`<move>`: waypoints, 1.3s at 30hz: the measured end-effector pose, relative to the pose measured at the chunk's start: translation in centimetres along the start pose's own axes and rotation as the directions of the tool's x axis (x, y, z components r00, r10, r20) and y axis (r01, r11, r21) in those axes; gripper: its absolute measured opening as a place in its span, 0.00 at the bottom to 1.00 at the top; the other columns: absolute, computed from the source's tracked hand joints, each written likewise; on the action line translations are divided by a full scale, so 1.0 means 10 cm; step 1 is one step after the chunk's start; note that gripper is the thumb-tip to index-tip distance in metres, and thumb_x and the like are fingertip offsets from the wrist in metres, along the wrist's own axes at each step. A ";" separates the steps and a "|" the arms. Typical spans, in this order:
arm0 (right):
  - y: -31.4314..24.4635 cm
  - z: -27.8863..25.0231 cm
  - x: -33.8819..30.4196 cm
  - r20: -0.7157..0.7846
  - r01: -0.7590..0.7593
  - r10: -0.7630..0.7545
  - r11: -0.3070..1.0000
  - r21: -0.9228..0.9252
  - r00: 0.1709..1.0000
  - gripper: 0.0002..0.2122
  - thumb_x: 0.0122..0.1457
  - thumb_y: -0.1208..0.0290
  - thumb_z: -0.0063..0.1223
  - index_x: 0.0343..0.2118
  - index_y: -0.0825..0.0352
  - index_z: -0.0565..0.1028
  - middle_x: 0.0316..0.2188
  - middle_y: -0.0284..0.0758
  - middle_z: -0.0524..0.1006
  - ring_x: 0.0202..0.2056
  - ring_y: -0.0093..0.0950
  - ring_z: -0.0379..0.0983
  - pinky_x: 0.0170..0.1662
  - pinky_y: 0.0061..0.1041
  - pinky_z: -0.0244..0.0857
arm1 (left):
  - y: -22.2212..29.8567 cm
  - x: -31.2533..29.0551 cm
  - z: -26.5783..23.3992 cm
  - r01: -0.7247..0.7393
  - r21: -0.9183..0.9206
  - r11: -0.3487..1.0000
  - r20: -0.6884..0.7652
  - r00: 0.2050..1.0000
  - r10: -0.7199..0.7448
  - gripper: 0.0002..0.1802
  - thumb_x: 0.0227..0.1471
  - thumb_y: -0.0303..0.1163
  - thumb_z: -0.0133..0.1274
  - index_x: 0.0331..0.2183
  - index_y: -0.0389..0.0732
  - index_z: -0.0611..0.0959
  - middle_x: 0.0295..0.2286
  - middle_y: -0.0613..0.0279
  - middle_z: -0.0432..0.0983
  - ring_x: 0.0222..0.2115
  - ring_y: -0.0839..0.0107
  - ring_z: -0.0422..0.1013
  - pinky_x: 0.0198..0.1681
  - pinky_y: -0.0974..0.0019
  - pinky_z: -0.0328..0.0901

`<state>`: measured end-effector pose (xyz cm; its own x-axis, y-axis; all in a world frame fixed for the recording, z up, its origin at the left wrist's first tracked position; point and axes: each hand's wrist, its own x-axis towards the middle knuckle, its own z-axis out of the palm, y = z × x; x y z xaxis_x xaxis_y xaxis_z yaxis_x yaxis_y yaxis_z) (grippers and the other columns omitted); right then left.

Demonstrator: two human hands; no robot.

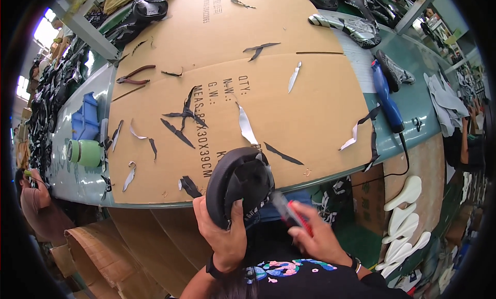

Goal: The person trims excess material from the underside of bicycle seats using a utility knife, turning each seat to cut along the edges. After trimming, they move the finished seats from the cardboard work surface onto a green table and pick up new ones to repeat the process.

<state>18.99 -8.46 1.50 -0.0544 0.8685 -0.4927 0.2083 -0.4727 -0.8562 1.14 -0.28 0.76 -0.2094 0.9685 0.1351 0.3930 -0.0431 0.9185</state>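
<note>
In the head view, the black padded piece point(221, 188) is at the table's point(90, 190) near edge, the left hand's point(225, 239) fingers clamped on it. The right hand's point(318, 237) fingers are closed around a blurred red-handled cutter point(299, 218) just beside it. Trimming seems under way: black strips point(178, 132) and a white strip point(246, 126) lie scattered on the cardboard point(274, 108). How much edge remains uncut, I cannot tell. Pliers point(137, 81) and a blue corded tool point(386, 95) lie farther off; nothing visibly blocks the cutter.
</note>
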 end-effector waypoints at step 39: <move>-1.01 -0.14 1.21 0.419 0.603 -0.462 0.388 -0.697 0.782 0.30 0.50 0.66 0.63 0.58 0.56 0.67 0.26 0.32 0.76 0.20 0.25 0.69 0.21 0.25 0.62 | -0.54 1.36 -0.63 -0.383 0.192 0.904 0.469 0.844 0.258 0.32 0.24 0.36 0.73 0.40 0.50 0.84 0.55 0.57 0.64 0.57 0.49 0.58 0.58 0.51 0.58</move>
<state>17.57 7.06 4.36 -0.5480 0.8347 -0.0548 0.7289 0.4444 -0.5208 -9.50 11.54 0.01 0.3448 0.9219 0.1766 0.6074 -0.3626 0.7068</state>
